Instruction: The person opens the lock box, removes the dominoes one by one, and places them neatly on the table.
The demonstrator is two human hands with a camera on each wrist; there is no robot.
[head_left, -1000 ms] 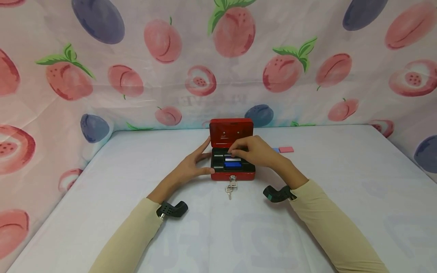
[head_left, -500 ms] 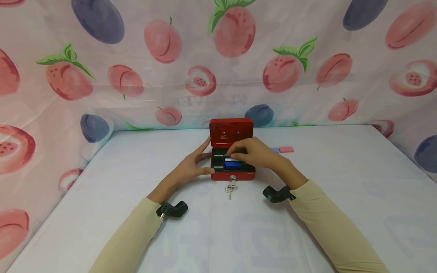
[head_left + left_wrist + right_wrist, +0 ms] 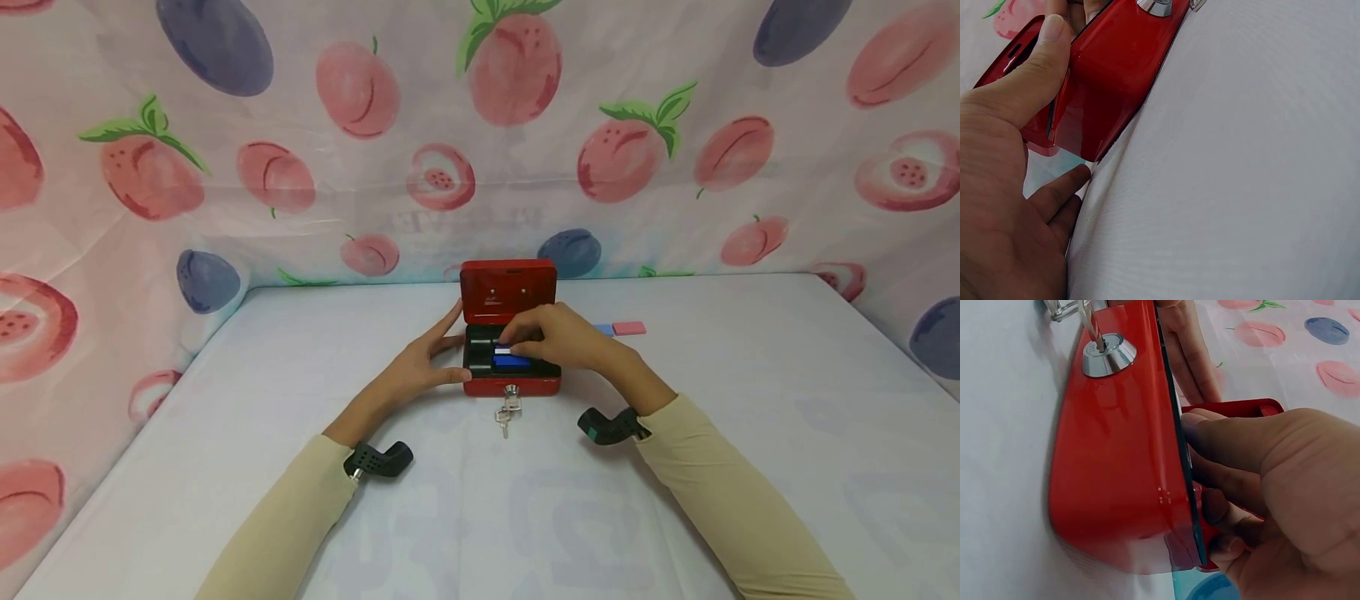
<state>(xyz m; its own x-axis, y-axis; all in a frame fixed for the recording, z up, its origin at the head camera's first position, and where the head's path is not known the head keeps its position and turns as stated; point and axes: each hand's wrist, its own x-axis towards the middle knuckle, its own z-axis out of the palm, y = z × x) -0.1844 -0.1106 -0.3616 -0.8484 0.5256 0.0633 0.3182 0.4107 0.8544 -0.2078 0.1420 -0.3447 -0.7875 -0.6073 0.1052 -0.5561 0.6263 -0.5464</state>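
Note:
A red cash box [image 3: 480, 388] stands with its lid [image 3: 508, 292] raised. Inside is a black tray [image 3: 477, 363] holding a blue piece [image 3: 512, 362] and a white strip beside it. My left hand [image 3: 412, 367] steadies the box's left side, thumb at the front rim and index finger reaching up to the lid. My right hand [image 3: 558, 335] is over the tray; its thumb and index finger pinch at the white strip [image 3: 502, 352], mostly hidden by the fingers. In the right wrist view the thumb [image 3: 1229, 434] lies right at the tray's edge.
Keys [image 3: 502, 419] hang from the lock [image 3: 1107, 356] at the box's front. A pink flat piece [image 3: 628, 328] and a blue flat piece [image 3: 603, 330] lie right of the box, beyond the right hand. A fruit-print cloth [image 3: 360, 208] rises behind the white table [image 3: 450, 517].
The right thumb and index finger have moved slightly down and forward in the tray, covering more of the white strip. The left hand and the box have stayed in place.

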